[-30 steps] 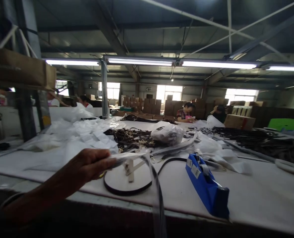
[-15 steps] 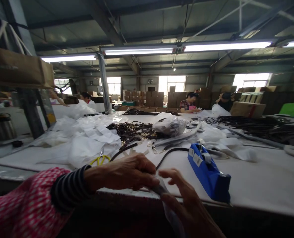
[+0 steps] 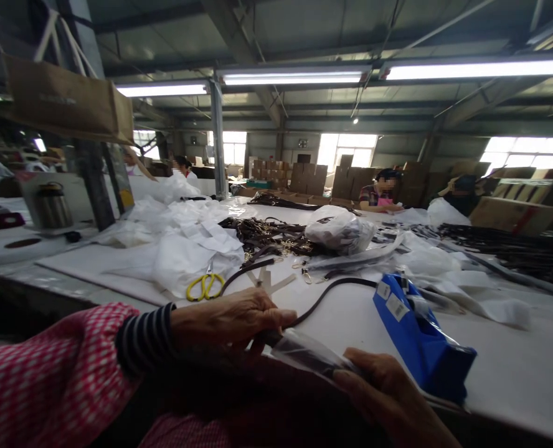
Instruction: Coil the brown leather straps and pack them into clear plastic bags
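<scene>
My left hand (image 3: 239,316) is closed, thumb and fingers pinching a dark strap (image 3: 329,291) at the table's front edge. From that hand the strap curves over the tabletop toward a blue tape dispenser (image 3: 421,342). A clear plastic sleeve (image 3: 304,354) stretches between my two hands, with something dark inside it. My right hand (image 3: 383,382) grips the sleeve's other end, thumb on top; its lower fingers are partly hidden. Yellow-handled scissors (image 3: 205,287) lie beyond my left wrist, beside another dark strap (image 3: 243,274).
White wrapping sheets (image 3: 197,249) are heaped at the left. Dark straps with metal clips (image 3: 267,236) and a filled plastic bag (image 3: 339,230) lie mid-table. A co-worker (image 3: 382,193) sits across the table. A brown bag (image 3: 66,102) hangs by the post at upper left.
My right hand has moved right and down and its fingers have closed on the sleeve, which is now stretched out between my hands. The whole view has shifted leftward.
</scene>
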Demonstrator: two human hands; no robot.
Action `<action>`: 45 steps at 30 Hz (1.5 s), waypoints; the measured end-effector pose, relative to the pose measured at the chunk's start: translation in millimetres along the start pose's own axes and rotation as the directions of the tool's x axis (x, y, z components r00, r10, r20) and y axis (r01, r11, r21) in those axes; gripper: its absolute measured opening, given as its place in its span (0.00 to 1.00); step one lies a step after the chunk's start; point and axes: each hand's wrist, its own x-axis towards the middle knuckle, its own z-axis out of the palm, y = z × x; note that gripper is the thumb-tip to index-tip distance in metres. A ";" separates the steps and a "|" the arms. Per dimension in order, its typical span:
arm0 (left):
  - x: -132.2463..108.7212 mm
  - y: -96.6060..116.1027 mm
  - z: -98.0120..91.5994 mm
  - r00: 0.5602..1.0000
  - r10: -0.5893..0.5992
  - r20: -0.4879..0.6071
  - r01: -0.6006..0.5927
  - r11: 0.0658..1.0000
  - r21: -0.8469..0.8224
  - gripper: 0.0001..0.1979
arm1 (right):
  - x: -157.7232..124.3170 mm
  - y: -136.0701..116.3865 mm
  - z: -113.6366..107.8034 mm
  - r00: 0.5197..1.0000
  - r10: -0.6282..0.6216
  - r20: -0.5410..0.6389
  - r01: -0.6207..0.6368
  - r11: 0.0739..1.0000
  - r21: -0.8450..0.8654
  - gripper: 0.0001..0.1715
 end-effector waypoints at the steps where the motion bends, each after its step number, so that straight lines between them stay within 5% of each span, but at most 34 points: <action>1: -0.2 -1.6 0.2 1.000 -0.014 0.003 0.015 0.999 -0.038 0.34 | -0.7 1.1 -0.9 1.000 0.003 -0.017 -0.003 1.000 -0.015 0.35; 5: -4.0 -1.5 1.9 0.994 -0.032 0.106 0.053 0.977 -0.205 0.29 | -1.6 -2.5 -4.9 0.999 -0.008 -0.048 0.007 1.000 -0.021 0.34; 9: -6.1 -5.8 6.4 0.984 -0.033 0.176 0.109 0.892 -0.439 0.10 | 0.8 -10.5 -10.5 0.997 0.028 -0.077 -0.027 0.999 0.019 0.35; 13: 1.6 -20.4 18.3 0.999 -0.040 0.023 0.046 0.863 -0.503 0.13 | 2.2 -12.2 -9.8 0.998 0.044 -0.055 -0.041 0.998 0.056 0.36; 19: 13.3 -23.2 43.7 0.994 -0.061 -0.090 0.024 0.930 -0.367 0.15 | 2.4 -15.5 1.5 0.999 0.035 -0.004 -0.035 0.997 0.064 0.34; 25: 7.2 -31.0 48.0 0.896 0.135 -0.423 -0.186 0.979 -0.083 0.17 | 1.1 -8.6 0.1 0.997 0.067 -0.027 -0.061 0.980 0.191 0.35; 29: 0.3 -54.2 38.8 0.863 0.044 -0.504 -0.195 0.948 -0.252 0.17 | -0.5 4.2 -10.6 0.991 0.122 -0.060 -0.097 0.943 0.317 0.34; 32: -1.2 -68.3 33.3 0.922 -0.083 -0.378 -0.115 0.874 -0.472 0.21 | 4.6 7.4 -17.9 0.993 0.113 -0.033 -0.096 0.938 0.334 0.32; 35: 2.2 -66.7 30.5 0.987 -0.078 -0.138 -0.009 0.842 -0.539 0.29 | 14.4 1.8 -19.7 0.995 0.090 0.032 -0.096 0.960 0.262 0.31; 40: 12.5 -49.7 28.1 0.977 -0.047 0.209 0.135 0.892 -0.432 0.27 | 26.0 -7.9 -17.4 0.982 0.061 0.178 -0.090 0.983 0.159 0.30; 45: 11.8 -59.8 24.3 0.984 -0.083 0.155 0.146 0.877 -0.459 0.19 | 27.2 -9.1 -21.4 0.987 0.081 0.140 -0.111 0.968 0.224 0.26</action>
